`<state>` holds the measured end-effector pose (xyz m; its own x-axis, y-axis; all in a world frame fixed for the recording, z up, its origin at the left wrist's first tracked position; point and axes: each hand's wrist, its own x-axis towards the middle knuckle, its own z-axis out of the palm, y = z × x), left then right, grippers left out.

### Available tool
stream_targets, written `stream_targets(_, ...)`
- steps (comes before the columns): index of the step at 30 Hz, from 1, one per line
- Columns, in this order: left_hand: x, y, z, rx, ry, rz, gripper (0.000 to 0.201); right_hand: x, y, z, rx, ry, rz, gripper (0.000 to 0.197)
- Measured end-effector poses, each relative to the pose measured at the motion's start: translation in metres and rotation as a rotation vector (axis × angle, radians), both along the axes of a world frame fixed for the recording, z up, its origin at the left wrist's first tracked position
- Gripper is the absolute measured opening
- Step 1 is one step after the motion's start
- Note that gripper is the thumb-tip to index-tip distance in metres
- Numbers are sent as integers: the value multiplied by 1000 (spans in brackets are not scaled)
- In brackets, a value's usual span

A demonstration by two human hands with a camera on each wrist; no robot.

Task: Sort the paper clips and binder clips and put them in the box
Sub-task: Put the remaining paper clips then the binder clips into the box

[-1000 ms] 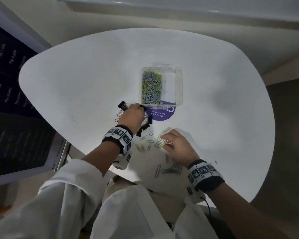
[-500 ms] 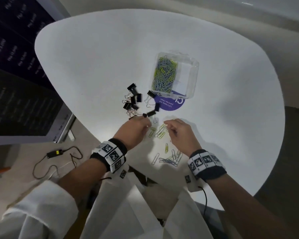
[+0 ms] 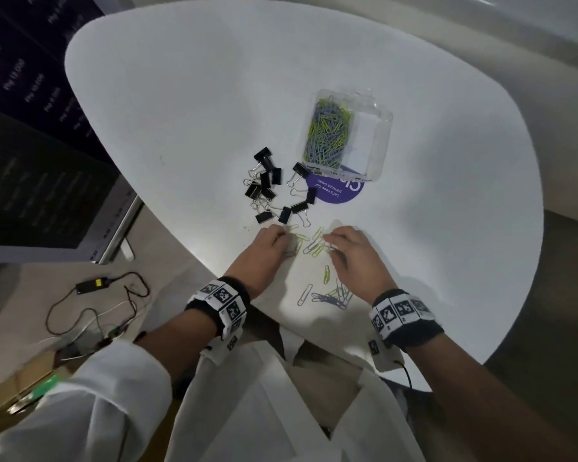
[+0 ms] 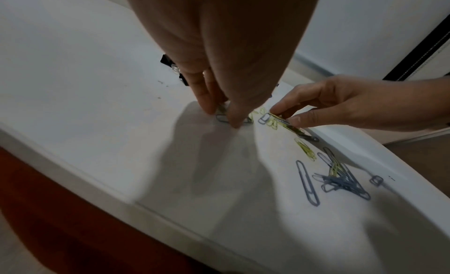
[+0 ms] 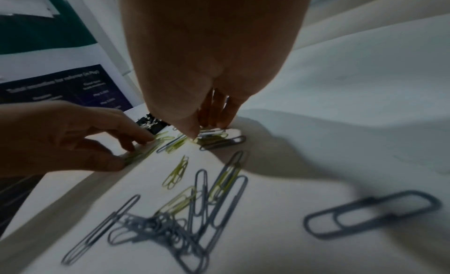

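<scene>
A clear plastic box point(image 3: 379, 135) stands on the white table point(image 3: 181, 95); its left compartment holds several yellow and blue paper clips point(image 3: 327, 135). Several black binder clips point(image 3: 269, 190) lie in a loose cluster left of the box. Loose paper clips point(image 3: 314, 245) lie between my hands, and a second tangle point(image 3: 331, 295) lies nearer the table's front edge. My left hand point(image 3: 282, 241) pinches clips point(image 4: 220, 117) on the table surface. My right hand point(image 3: 327, 243) pinches a small bunch of clips point(image 4: 280, 119) with thumb and fingers point(image 5: 192, 134).
A purple round sticker point(image 3: 337, 195) lies partly under the box. Left of the table, a dark printed board point(image 3: 30, 145) stands upright and a small device with cables point(image 3: 90, 285) lies on the floor. One blue clip point(image 5: 372, 212) lies apart to the right.
My left hand has come off the binder clips and moved back to the loose paper clips beside my right hand. The binder clips now lie uncovered. The head view has shifted.
</scene>
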<state>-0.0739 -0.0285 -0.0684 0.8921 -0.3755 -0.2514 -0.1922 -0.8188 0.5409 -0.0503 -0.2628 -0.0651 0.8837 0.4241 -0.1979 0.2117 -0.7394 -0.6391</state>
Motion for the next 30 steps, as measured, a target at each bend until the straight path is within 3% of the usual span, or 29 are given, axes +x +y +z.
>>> stream_targets(4, -9, -13, 0, -17, 10, -86, 43, -10, -10, 7, 36, 84, 31, 31)
stream_targets(7, -9, -20, 15, -69, -48, -45, 24, -10, -30, 16, 39, 148, -62, 36)
stream_targets(8, -8, -18, 17, -61, -57, -15, 29, -11, -38, 19, 23, 198, -88, 44)
stream_targets(11, -8, -6, 21, 108, 89, 36, 77, -13, -64, 24, -83, 339, -86, 75)
stream_targets(14, -16, -3, 20, 83, 227, 47, 103, -24, -77, 19, -88, 401, -81, 85)
stream_targets(21, -15, -35, 16, -32, 251, -88, 74, -31, -40, 8, 96, 296, -63, 41)
stream_targets(25, -3, -42, 24, -84, -36, -169, 56, -20, -41, 13, 156, 278, -133, 33)
stream_targets(28, 8, -31, 27, -51, -89, -82, 43, -15, -74, 22, 119, 336, -186, 33)
stream_targets(30, 10, -19, 23, 33, -78, -50, 51, -15, -103, 27, 43, 394, -194, 39)
